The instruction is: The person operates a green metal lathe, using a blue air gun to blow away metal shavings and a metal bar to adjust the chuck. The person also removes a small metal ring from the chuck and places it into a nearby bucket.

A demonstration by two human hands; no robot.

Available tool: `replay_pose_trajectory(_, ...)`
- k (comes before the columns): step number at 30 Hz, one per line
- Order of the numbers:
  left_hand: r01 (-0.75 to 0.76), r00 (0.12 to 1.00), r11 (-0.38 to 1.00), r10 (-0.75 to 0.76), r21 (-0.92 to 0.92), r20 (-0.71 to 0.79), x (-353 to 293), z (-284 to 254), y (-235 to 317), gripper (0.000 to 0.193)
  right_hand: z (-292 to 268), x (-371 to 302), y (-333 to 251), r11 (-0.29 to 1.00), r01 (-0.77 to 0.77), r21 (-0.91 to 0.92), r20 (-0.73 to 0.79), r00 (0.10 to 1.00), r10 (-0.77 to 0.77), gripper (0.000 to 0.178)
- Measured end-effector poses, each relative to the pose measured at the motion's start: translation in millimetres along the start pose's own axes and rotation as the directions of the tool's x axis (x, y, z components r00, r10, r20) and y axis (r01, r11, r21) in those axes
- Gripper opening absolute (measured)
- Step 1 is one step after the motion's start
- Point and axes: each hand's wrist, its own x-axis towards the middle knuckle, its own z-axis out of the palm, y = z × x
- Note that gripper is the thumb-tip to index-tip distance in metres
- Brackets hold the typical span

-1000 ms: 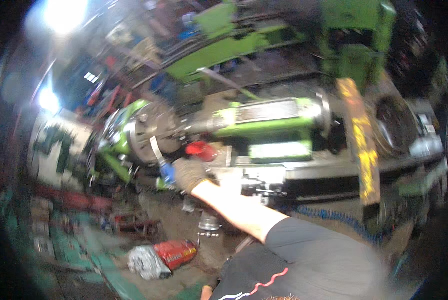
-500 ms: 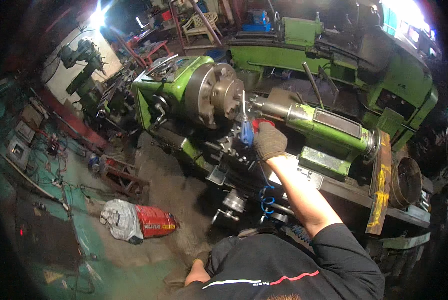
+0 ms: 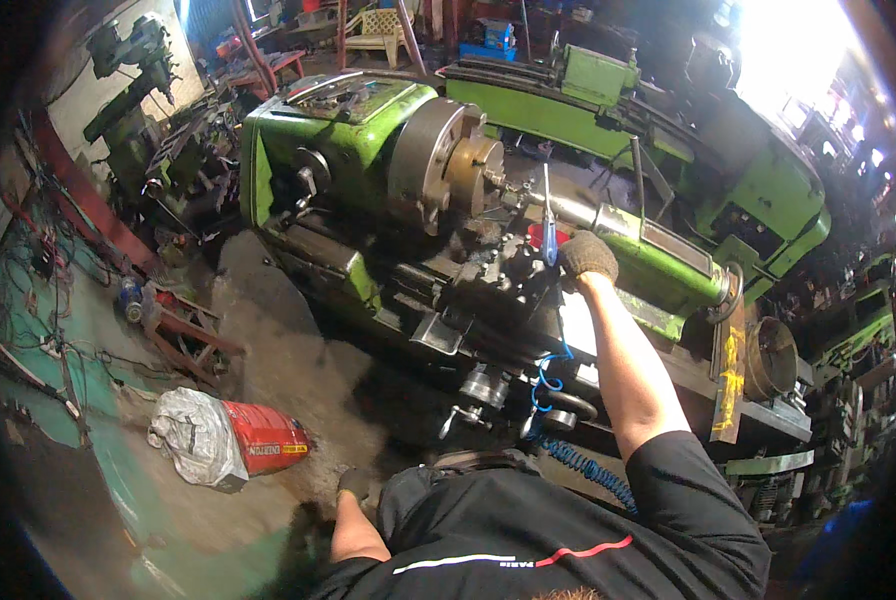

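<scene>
My right hand (image 3: 588, 258), in a dark knit glove, is closed on a blue air blow gun (image 3: 550, 243) with a long thin nozzle pointing up. A thin blue hose (image 3: 546, 385) hangs below it in loops. Beside the gun shows a red object (image 3: 542, 236), partly hidden; I cannot tell whether I hold it. The hand is above the carriage of a green lathe (image 3: 343, 135), right of its big chuck (image 3: 423, 155) and a brownish round part (image 3: 471, 175). My left hand (image 3: 353, 483), also gloved, hangs low by my side, its fingers unclear.
A tailstock (image 3: 658, 260) stands right of the carriage, with handwheels (image 3: 483, 388) below. Another green lathe (image 3: 598, 75) is behind. A red and white sack (image 3: 233, 438) lies on the floor to the left, near a rusty metal frame (image 3: 183, 335). Cables run along the floor's left side.
The view has shifted. My right hand and the blow gun have moved right, away from the chuck. The nozzle still points up, and the left hand still hangs low.
</scene>
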Motion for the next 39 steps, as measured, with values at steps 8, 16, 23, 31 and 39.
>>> replay_pose_trajectory(8, 0.324, 0.942, 0.754, -0.312, -0.571, 0.122, -41, 19, -12, 0.049, 8, 20, 3, 0.997, -0.029, -0.074, 0.189, 0.981, 0.042, 0.038)
replay_pose_trajectory(16, 0.462, 0.881, 0.61, -0.396, -0.643, 0.258, -51, 43, -9, 0.051, -1, 15, 0, 0.959, 0.071, -0.276, 0.259, 0.966, 0.003, 0.031)
replay_pose_trajectory(23, 0.526, 0.837, 0.477, -0.436, -0.704, 0.33, -46, 38, 6, 0.051, 0, 17, -8, 0.962, 0.041, -0.269, 0.161, 0.987, 0.003, 0.033)
replay_pose_trajectory(31, 0.544, 0.821, 0.422, -0.446, -0.726, 0.356, -37, 27, 10, 0.051, -1, 22, -12, 0.965, 0.016, -0.26, 0.248, 0.967, 0.051, 0.039)
replay_pose_trajectory(39, 0.539, 0.817, 0.385, -0.456, -0.749, 0.354, -34, 28, 19, 0.052, 7, 29, -22, 0.979, 0.059, -0.194, 0.143, 0.989, -0.031, 0.042)
